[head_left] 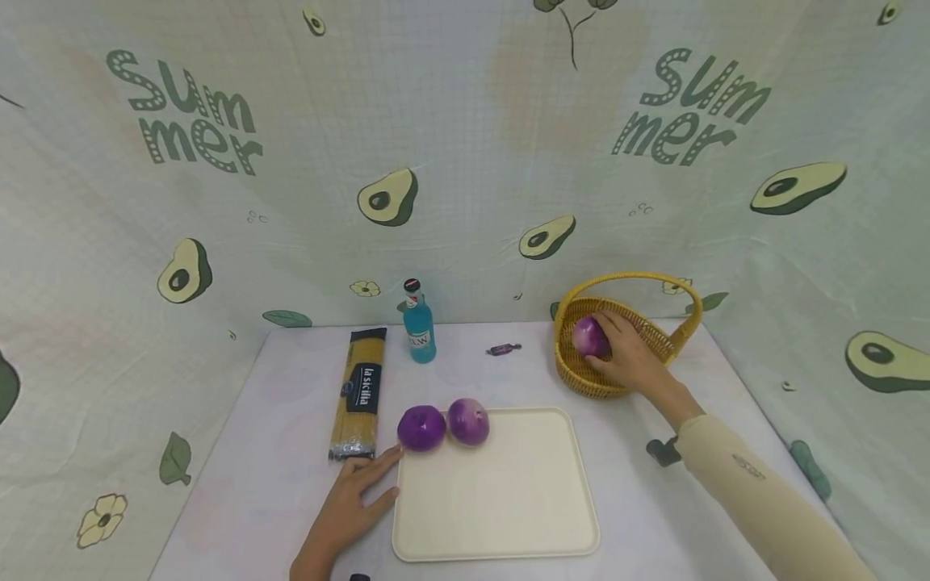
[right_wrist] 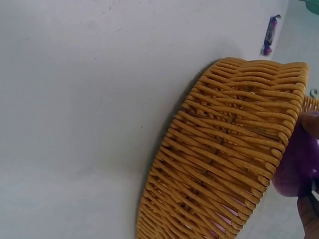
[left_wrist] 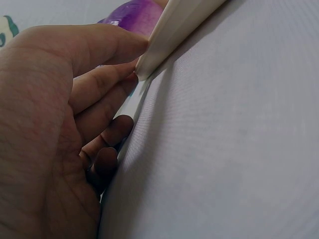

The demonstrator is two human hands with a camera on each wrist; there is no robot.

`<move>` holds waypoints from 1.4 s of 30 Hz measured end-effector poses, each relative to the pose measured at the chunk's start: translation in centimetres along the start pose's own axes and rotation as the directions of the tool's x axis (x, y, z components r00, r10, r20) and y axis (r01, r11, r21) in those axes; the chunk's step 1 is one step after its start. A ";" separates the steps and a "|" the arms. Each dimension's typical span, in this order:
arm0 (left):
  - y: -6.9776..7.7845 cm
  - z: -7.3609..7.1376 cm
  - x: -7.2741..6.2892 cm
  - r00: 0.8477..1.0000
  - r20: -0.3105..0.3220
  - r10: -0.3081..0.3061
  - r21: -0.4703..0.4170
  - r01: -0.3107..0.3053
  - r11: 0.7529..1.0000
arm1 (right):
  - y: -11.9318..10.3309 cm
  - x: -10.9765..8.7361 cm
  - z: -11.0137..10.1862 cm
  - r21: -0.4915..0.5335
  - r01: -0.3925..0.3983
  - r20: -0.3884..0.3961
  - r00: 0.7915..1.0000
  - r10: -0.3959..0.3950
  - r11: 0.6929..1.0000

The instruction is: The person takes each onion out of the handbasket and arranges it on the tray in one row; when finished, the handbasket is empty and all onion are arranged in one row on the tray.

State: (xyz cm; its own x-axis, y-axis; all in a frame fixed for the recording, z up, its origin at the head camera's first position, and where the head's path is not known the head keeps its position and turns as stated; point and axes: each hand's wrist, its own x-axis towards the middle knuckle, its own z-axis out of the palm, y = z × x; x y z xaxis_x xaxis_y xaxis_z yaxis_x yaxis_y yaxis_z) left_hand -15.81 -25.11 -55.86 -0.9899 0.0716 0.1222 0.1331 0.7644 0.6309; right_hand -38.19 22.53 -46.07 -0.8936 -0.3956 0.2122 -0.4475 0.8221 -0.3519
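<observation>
My right hand (head_left: 626, 355) grips a purple onion (head_left: 592, 336) at the left inside of a yellow wicker basket (head_left: 590, 387) with an arched handle. In the right wrist view, that onion (right_wrist: 294, 164) shows just past the woven rim, and only parts of the fingers are visible. My left hand (head_left: 356, 504) rests beside a cream rectangular tray (head_left: 497, 492), its fairly straight fingers touching the left rim (left_wrist: 162, 42). On the tray's far left corner sit two more onions, one deep purple (head_left: 421, 428) and one paler on top (head_left: 468, 422).
Left of the tray lies a pack of spaghetti (head_left: 361, 395). Behind the tray stands a blue bottle (head_left: 419, 327) with a dark cap. A small purple wrapped candy (head_left: 504, 349) lies between bottle and basket. Patterned cloth (head_left: 465, 145) hangs behind the table.
</observation>
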 end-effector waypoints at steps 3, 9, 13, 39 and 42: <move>-0.1 0.0 0.0 1.000 -0.008 0.011 0.006 -0.011 1.000 | -0.1 -0.1 0.0 0.001 -0.011 0.004 1.000 0.011 1.000; -0.5 -0.1 -0.5 0.998 -0.043 0.034 0.038 -0.033 0.999 | -0.6 0.0 0.4 0.023 0.028 -0.005 1.000 -0.028 0.999; -0.6 -0.3 -0.7 0.999 -0.031 0.017 0.030 -0.016 0.999 | -0.7 0.0 0.6 0.022 0.046 -0.025 0.999 -0.046 0.999; -0.3 0.1 0.1 0.999 0.028 -0.035 -0.002 0.035 0.999 | -1.3 -1.3 -0.6 0.022 0.051 -0.043 0.998 -0.050 0.998; -0.3 0.1 0.1 0.999 0.031 -0.045 -0.003 0.045 0.999 | -1.6 -1.4 -0.8 0.024 0.038 -0.030 0.999 -0.037 0.999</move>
State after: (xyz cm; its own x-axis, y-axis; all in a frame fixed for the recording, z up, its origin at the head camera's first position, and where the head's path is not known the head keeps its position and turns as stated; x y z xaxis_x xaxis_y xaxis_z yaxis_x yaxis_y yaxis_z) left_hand -15.99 -25.25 -56.08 -0.9959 0.0574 0.0696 0.0887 0.7647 0.6383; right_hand -36.24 22.11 -45.08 -0.8749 -0.4132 0.2525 -0.4817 0.7963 -0.3659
